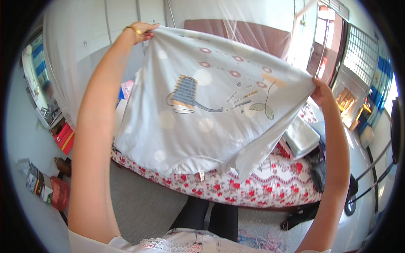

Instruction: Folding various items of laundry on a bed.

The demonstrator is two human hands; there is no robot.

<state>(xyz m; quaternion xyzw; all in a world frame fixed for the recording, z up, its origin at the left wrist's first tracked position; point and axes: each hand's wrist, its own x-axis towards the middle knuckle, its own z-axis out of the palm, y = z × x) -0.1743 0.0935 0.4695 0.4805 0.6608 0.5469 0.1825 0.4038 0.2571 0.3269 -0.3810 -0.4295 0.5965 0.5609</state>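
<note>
A pale grey printed shirt (205, 95) is stretched out in the air between my two hands, with its hem at the top and its neckline hanging toward me. My left hand (142, 32), with a yellow bracelet at the wrist, pinches one hem corner. At the opposite corner, my right hand (322, 92) grips the fabric. A watering can, leaves and rows of rings are printed on the cloth, which also bears some writing. A small tag (202, 176) shows at the collar. Behind and below the shirt lies a bed with a red-flowered sheet (250, 191), partly hidden by it.
Folded clothes (302, 137) are stacked on the bed at the right, beside dark items (316, 170). A pinkish-brown headboard (265, 36) and sheer netting stand behind. Boxes (34, 180) and a red bag (59, 193) are at the left; dark cloth (300, 216) hangs low at the right.
</note>
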